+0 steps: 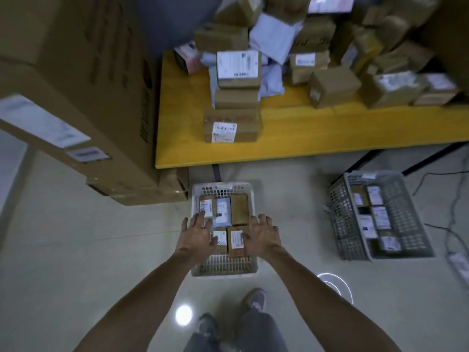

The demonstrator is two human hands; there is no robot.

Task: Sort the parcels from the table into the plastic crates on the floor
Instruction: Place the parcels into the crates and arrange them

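Observation:
A white plastic crate (223, 266) stands on the floor in front of me with several brown parcels in it. Both my hands hover over it with spread fingers and hold nothing. My left hand (199, 235) is above the crate's left side, its fingertips near a small labelled parcel (207, 206). My right hand (262, 235) is above the right side, beside a labelled brown parcel (236, 241). A second, grey crate (345, 219) with several labelled parcels sits to the right. The yellow table (304, 134) behind carries a heap of cardboard parcels (238, 68) and white mailers.
A very large cardboard carton (83, 97) fills the left, against the table's left end. Black cables (454, 217) trail on the floor at far right. My feet (256, 299) stand just behind the white crate on a pale glossy floor.

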